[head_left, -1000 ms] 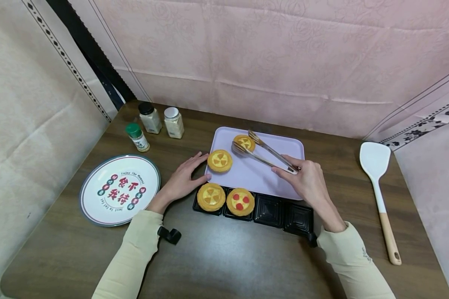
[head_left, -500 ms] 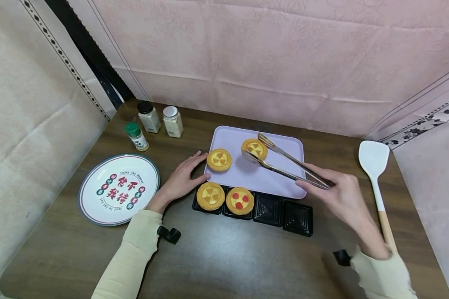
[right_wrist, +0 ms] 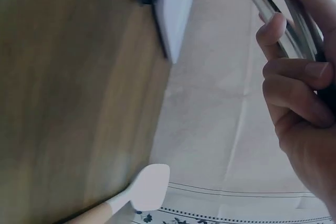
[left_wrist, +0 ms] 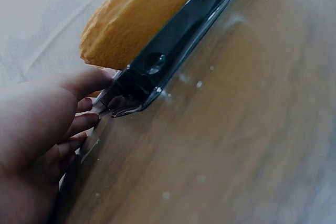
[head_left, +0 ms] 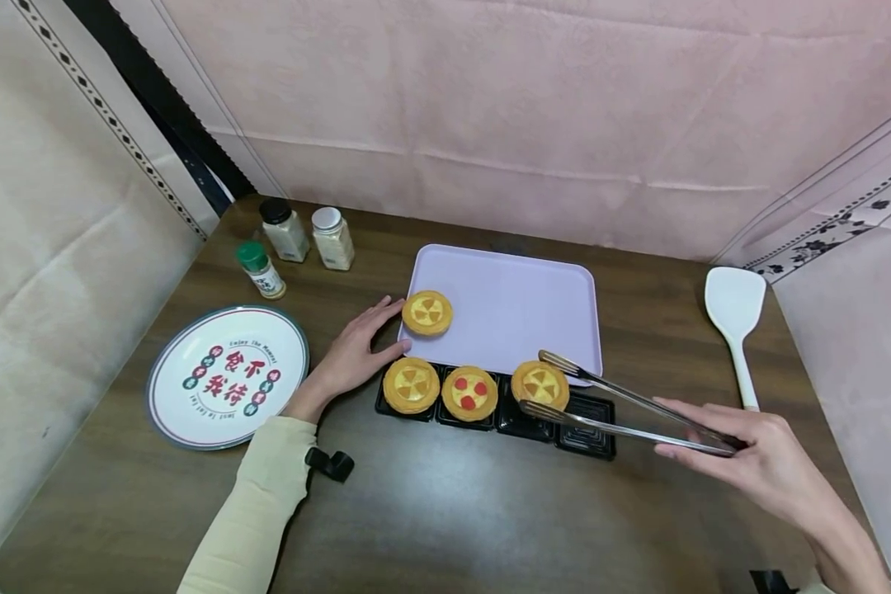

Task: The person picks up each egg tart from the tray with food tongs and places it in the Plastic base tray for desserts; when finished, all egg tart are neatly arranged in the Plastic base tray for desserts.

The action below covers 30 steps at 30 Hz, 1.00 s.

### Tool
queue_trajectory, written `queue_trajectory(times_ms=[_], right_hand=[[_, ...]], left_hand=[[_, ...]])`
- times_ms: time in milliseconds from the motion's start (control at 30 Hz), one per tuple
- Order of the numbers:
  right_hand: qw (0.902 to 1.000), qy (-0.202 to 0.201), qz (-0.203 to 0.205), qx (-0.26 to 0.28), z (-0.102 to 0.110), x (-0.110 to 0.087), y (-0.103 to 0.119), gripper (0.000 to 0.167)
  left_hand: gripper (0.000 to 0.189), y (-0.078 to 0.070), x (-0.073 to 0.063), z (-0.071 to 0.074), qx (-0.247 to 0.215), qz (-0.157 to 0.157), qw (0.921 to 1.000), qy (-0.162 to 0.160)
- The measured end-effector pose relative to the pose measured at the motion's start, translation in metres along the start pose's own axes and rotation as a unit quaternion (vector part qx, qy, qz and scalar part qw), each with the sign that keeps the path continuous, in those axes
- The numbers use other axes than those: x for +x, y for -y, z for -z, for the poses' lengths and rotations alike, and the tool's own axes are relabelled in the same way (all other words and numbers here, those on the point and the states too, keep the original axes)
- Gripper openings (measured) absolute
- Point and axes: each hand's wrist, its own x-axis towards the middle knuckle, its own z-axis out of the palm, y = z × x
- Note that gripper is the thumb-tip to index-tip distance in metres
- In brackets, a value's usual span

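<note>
My right hand (head_left: 761, 454) holds metal tongs (head_left: 631, 431) by the handle end. Between the tips of the tongs is an egg tart (head_left: 540, 385) with a pale wedge pattern, over the third compartment of the black tray (head_left: 586, 441). The first two compartments carry a wedge-patterned tart (head_left: 412, 385) and a tart with red dots (head_left: 469, 393). One more tart (head_left: 426, 313) lies on the lilac tray (head_left: 512, 305), at its left end. My left hand (head_left: 352, 356) rests with spread, fairly straight fingers at that tray's left edge; in the left wrist view its fingertips reach the black tray's corner.
A white plate (head_left: 226, 375) with red lettering lies at the left. Behind it stand three seasoning jars, with a green cap (head_left: 252, 256), a black cap (head_left: 275, 209) and a white cap (head_left: 327, 218). A white spatula (head_left: 735, 305) lies at the far right.
My right hand has moved right and toward me. The tart in the tongs has left the back of the lilac tray and come over the black tray. My left hand stays in place.
</note>
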Motion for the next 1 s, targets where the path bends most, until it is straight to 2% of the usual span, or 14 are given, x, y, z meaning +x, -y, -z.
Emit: queue_trajectory(times_ms=[333, 633, 900, 1000], right_hand=[[0.9988, 0.024, 0.026, 0.034, -0.013, -0.001, -0.005, 0.058], [0.9986, 0.028, 0.034, 0.028, -0.018, 0.001, -0.008, 0.058], [0.9992, 0.034, 0.017, 0.014, -0.017, 0.001, -0.007, 0.058], [0.9995, 0.024, 0.016, 0.015, -0.015, 0.001, -0.004, 0.059]], left_hand=[[0.068, 0.001, 0.0, 0.0, -0.003, -0.002, 1.0, 0.0], [0.068, 0.0, 0.0, 0.001, -0.001, 0.005, 1.0, 0.004], [0.068, 0.001, 0.0, 0.001, 0.001, 0.002, 1.0, 0.0], [0.068, 0.001, 0.0, 0.0, 0.003, -0.002, 1.0, -0.002]])
